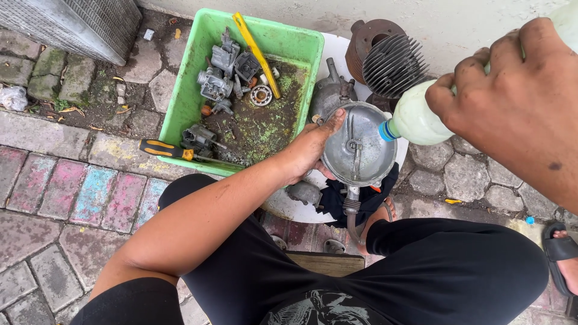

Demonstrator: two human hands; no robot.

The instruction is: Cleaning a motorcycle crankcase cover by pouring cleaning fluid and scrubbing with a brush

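My left hand grips the round metal cover at its left rim, while my right hand clasps the bottle, lying sideways, cap touching the cover's right edge.

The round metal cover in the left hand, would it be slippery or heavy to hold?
The round metal cover looks like rigid cast metal, so probably stiff and fairly heavy for its size. Its smooth, shiny dome may be slippery. The left hand grips only its rim, so it might tilt.
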